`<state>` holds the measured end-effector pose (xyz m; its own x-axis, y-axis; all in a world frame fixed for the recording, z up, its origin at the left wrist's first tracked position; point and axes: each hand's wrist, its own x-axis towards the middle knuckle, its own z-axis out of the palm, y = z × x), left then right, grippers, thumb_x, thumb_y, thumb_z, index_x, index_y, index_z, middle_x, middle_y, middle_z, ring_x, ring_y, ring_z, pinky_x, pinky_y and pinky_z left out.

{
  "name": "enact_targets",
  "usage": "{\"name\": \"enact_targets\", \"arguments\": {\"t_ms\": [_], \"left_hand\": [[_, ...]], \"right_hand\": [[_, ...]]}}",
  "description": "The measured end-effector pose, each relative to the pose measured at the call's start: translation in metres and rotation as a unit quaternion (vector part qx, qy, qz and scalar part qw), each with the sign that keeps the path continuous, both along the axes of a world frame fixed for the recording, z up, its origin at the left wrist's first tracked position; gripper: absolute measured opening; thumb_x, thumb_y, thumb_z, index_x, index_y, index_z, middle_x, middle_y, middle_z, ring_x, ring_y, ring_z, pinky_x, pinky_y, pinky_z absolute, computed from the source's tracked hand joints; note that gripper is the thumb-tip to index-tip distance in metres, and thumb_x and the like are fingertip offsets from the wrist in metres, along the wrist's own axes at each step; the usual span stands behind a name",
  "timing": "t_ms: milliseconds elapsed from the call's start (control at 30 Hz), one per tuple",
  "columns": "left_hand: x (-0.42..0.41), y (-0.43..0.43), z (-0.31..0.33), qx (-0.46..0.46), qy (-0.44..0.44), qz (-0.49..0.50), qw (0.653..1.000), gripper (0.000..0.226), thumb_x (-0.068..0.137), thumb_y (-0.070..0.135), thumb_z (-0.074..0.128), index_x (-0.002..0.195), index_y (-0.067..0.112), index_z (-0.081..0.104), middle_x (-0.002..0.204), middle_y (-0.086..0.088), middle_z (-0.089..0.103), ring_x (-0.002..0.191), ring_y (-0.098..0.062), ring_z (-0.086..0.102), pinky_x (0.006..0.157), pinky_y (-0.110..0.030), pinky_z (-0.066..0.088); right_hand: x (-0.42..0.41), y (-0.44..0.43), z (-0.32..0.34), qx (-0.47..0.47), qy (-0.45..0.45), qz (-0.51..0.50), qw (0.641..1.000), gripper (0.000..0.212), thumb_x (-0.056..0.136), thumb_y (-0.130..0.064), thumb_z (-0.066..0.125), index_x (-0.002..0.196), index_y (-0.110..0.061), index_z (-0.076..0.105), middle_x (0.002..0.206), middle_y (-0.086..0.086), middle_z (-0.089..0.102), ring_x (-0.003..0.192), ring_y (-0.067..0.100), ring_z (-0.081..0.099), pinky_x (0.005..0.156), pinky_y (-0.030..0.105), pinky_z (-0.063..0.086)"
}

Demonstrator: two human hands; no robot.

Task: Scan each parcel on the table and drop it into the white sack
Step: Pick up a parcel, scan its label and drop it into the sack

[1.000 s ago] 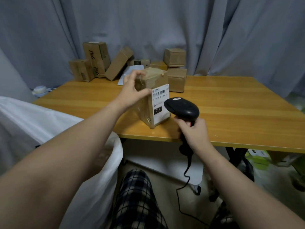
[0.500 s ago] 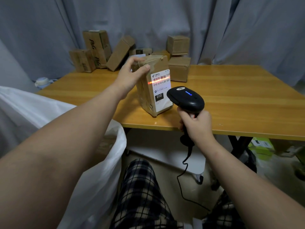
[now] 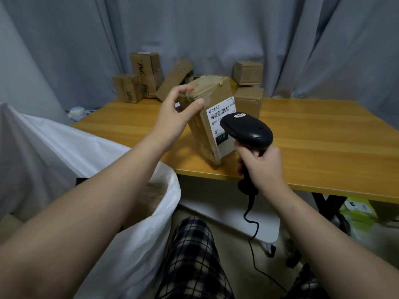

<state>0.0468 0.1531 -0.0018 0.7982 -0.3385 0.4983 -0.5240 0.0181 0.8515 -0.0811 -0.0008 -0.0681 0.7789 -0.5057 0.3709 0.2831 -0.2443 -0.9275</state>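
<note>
Both hands are busy: the left hand (image 3: 172, 117) grips the top of a brown parcel (image 3: 205, 117), thumb on its near face and fingers curled over the taped end, tilting it on the wooden surface (image 3: 323, 139) near the front edge. Fingers of the right hand (image 3: 262, 167) wrap the handle of a black scanner (image 3: 246, 130) (its head overlaps the parcel's white label (image 3: 218, 117)). A white sack (image 3: 133, 244) stands open below left, and more boxes (image 3: 248, 72) sit at the back.

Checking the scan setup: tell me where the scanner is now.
In the head view the black scanner is just right of centre, gripped by the right hand over the table edge, its head in front of the parcel label.
</note>
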Motion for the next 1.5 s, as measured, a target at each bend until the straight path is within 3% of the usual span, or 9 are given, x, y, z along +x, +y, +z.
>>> {"name": "enact_targets", "arguments": {"t_ms": [167, 333, 500, 600, 700, 833, 1133, 1300, 1500], "left_hand": [[-0.022, 0.092, 0.019, -0.001, -0.072, 0.094, 0.993, 0.047, 0.081, 0.031, 0.072, 0.12, 0.035, 0.046, 0.114, 0.013, 0.054, 0.109, -0.005, 0.057, 0.096, -0.028, 0.047], [-0.039, 0.202, 0.026, 0.037, -0.056, 0.24, 0.968, 0.061, 0.081, 0.028, 0.076, 0.127, 0.03, 0.036, 0.124, 0.007, 0.049, 0.117, -0.011, 0.053, 0.094, -0.021, 0.048], [-0.039, 0.275, 0.006, 0.16, -0.093, 0.357, 0.916, 0.067, 0.072, 0.036, 0.079, 0.128, 0.022, 0.045, 0.129, -0.003, 0.044, 0.118, -0.011, 0.047, 0.105, -0.025, 0.038], [-0.029, 0.29, -0.016, 0.242, -0.106, 0.385, 0.884, 0.069, 0.069, 0.023, 0.084, 0.126, 0.011, 0.048, 0.127, -0.01, 0.043, 0.116, -0.014, 0.042, 0.101, -0.02, 0.031], [-0.013, 0.293, -0.045, 0.326, -0.078, 0.395, 0.855, 0.067, 0.066, 0.021, 0.084, 0.123, 0.011, 0.05, 0.131, -0.011, 0.041, 0.121, -0.028, 0.042, 0.101, -0.028, 0.032], [0.007, 0.274, -0.072, 0.484, -0.018, 0.345, 0.804, 0.07, 0.077, 0.042, 0.075, 0.137, 0.021, 0.045, 0.151, -0.01, 0.03, 0.138, -0.03, 0.026, 0.113, -0.04, 0.023], [0.047, 0.168, -0.044, 0.417, -0.096, 0.274, 0.861, 0.048, 0.093, 0.038, 0.057, 0.135, 0.018, 0.047, 0.138, -0.007, 0.043, 0.13, -0.027, 0.034, 0.104, -0.036, 0.032], [0.071, 0.082, -0.04, 0.422, -0.113, 0.195, 0.878, 0.043, 0.095, 0.036, 0.054, 0.134, 0.019, 0.047, 0.135, -0.005, 0.045, 0.125, -0.026, 0.04, 0.101, -0.036, 0.036], [0.1, -0.039, -0.053, 0.436, -0.099, 0.105, 0.889, 0.044, 0.095, 0.033, 0.055, 0.135, 0.02, 0.046, 0.135, -0.005, 0.044, 0.127, -0.026, 0.039, 0.103, -0.035, 0.035]], "right_hand": [[0.023, 0.058, 0.028, -0.041, 0.002, 0.111, 0.993, 0.036, 0.085, -0.017, 0.07, 0.082, 0.015, 0.056, 0.066, 0.032, 0.054, 0.046, 0.018, 0.056, 0.048, 0.031, 0.046], [0.053, 0.142, 0.037, -0.073, 0.043, 0.234, 0.969, 0.035, 0.084, -0.024, 0.07, 0.089, 0.01, 0.061, 0.075, 0.026, 0.065, 0.044, 0.013, 0.059, 0.046, 0.026, 0.047], [0.072, 0.201, 0.023, -0.113, 0.073, 0.261, 0.956, 0.038, 0.083, -0.023, 0.07, 0.075, 0.008, 0.051, 0.074, 0.03, 0.063, 0.04, 0.014, 0.057, 0.049, 0.027, 0.044], [0.08, 0.212, 0.015, -0.122, 0.081, 0.255, 0.956, 0.035, 0.081, -0.024, 0.071, 0.068, -0.003, 0.046, 0.067, 0.027, 0.06, 0.042, 0.019, 0.059, 0.053, 0.038, 0.049], [0.086, 0.214, 0.01, -0.102, 0.101, 0.239, 0.96, 0.038, 0.082, -0.024, 0.07, 0.083, 0.009, 0.052, 0.066, 0.017, 0.055, 0.041, 0.018, 0.058, 0.054, 0.039, 0.049], [0.093, 0.209, 0.004, -0.069, 0.13, 0.226, 0.963, 0.037, 0.084, -0.025, 0.069, 0.091, 0.01, 0.057, 0.068, 0.017, 0.058, 0.041, 0.015, 0.056, 0.051, 0.031, 0.045], [0.111, 0.143, 0.02, 0.073, 0.151, 0.164, 0.972, 0.022, 0.088, -0.022, 0.067, 0.088, 0.0, 0.064, 0.064, 0.011, 0.06, 0.051, 0.019, 0.057, 0.05, 0.029, 0.049], [0.123, 0.032, 0.024, 0.123, 0.165, 0.063, 0.977, 0.025, 0.087, -0.032, 0.067, 0.092, -0.007, 0.067, 0.066, 0.008, 0.066, 0.063, 0.019, 0.061, 0.07, 0.033, 0.05], [0.116, -0.102, 0.003, 0.248, 0.187, 0.019, 0.95, 0.031, 0.093, -0.036, 0.053, 0.093, -0.006, 0.062, 0.066, 0.007, 0.061, 0.057, 0.018, 0.056, 0.061, 0.031, 0.046]]}}
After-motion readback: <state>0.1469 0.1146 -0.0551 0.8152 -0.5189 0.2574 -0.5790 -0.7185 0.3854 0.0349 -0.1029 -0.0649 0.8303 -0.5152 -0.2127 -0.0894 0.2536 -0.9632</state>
